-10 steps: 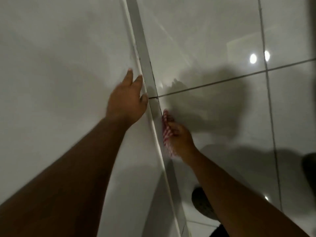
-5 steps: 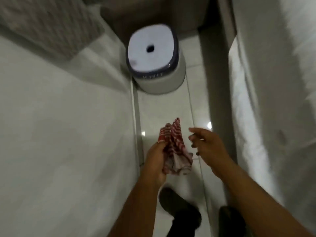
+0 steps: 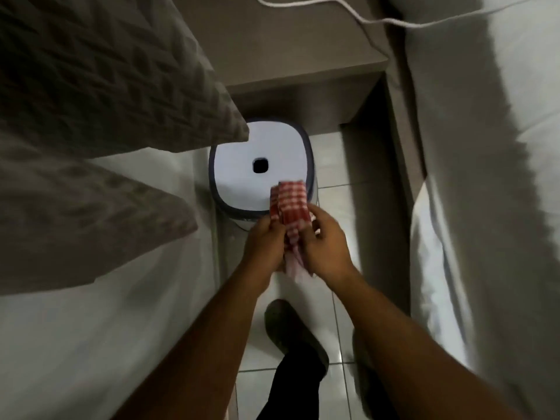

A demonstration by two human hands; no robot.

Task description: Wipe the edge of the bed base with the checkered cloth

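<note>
Both bare forearms reach forward and slightly inward from the bottom of the view, meeting over the narrow aisle of glossy pale floor tiles (image 3: 330, 204). Below them a dark shoe (image 3: 291, 331) stands on the tiles, a black trouser leg above it. The left hand (image 3: 265, 245) and the right hand (image 3: 325, 247) are drawn close, knuckles up, each grip clamped on the checkered cloth (image 3: 292, 209) between them. The cloth is red and white, soft and bunched, its folded upper part standing above the fingers and a paler tail hanging under the palms (blurred there). It is held in the air, clear of either bed.

To the left lies a bed (image 3: 91, 328) with a smooth white sheet, two grey quilted pillows (image 3: 100, 74) overlapping its edge. To the right a second white mattress side (image 3: 454, 237) rises. Just beyond the hands stands a rounded-square white stool (image 3: 242, 165) with a dark rim and a small hole in its top. Farther still sits a grey-brown nightstand (image 3: 291, 50), a white cable (image 3: 363, 16) trailing across it.
</note>
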